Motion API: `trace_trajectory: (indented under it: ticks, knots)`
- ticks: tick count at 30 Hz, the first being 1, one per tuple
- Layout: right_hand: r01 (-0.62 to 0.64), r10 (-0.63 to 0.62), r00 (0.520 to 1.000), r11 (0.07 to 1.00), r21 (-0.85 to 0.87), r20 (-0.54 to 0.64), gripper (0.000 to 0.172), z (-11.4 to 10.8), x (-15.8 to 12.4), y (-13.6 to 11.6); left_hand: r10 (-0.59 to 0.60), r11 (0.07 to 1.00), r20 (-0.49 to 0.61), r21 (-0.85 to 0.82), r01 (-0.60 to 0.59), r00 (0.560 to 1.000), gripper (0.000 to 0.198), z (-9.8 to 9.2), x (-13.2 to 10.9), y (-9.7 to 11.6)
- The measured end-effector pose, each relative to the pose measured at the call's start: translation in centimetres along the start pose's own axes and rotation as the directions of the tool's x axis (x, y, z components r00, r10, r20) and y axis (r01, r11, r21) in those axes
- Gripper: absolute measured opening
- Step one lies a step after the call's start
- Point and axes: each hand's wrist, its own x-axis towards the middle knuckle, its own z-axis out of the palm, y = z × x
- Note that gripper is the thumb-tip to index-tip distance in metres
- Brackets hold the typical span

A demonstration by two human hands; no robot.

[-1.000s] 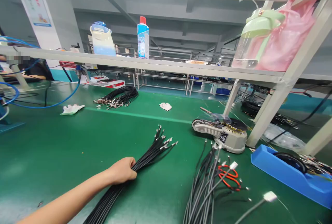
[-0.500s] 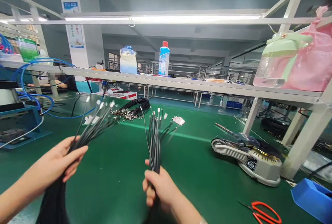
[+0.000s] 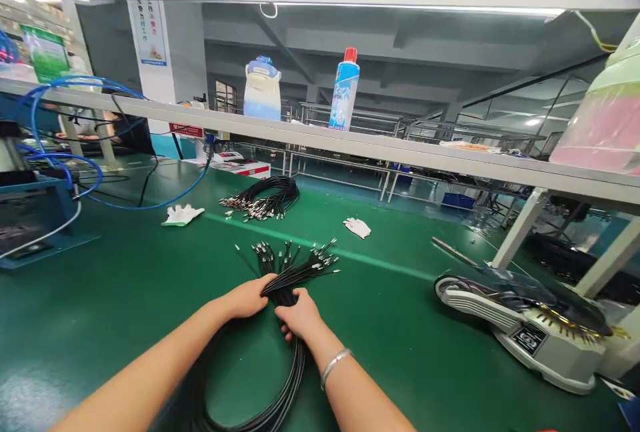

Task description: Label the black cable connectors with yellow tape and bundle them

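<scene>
A bundle of black cables [image 3: 295, 369] forms a loop over the green bench, its two ends crossing between my hands. Small pale connectors tip the many cable ends, which fan out away from me. My left hand [image 3: 253, 295] is closed around one end of the bundle, with its fingers partly hidden behind the cables. Close beside it, my right hand [image 3: 299, 315] grips the other end, thumb on top, and a silver bangle sits on that wrist. Beyond them lies a second coiled bundle of black cables [image 3: 283, 195] with similar connectors.
White gloves [image 3: 183, 215] lie at left, another glove [image 3: 357, 227] right of centre. A grey tape dispenser [image 3: 545, 345] stands at right. A shelf [image 3: 310, 135] crosses above the bench, carrying a spray can [image 3: 345, 89] and a bottle [image 3: 263, 89]. Blue tubing [image 3: 150, 207] curves at left.
My hands were apart, each holding one end of the cables upright. Now they have come together and the ends cross, closing the cables into a loop. The view has shifted too.
</scene>
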Motion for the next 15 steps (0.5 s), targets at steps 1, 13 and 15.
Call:
trace_trajectory:
  ticks: [1, 13, 15]
  knots:
    - [0.041, -0.044, 0.996, 0.999, -0.036, -0.081, 0.038, 0.3, 0.2, 0.0, -0.014, 1.000, -0.001, 0.024, 0.014, 1.000, 0.050, 0.1, -0.1, -0.9]
    - [0.194, -0.268, 0.931, 0.939, -0.284, -0.247, 0.051, 0.4, 2.1, -2.6, -0.129, 0.928, -0.211, 0.319, 0.193, 0.969, 0.056, -1.8, 1.6, -6.4]
    - [0.257, -0.301, 0.940, 0.934, -0.250, -0.158, 0.057, -1.1, 1.5, -1.3, -0.125, 0.926, -0.232, 0.323, 0.198, 0.965, 0.046, -2.5, 1.7, -6.2]
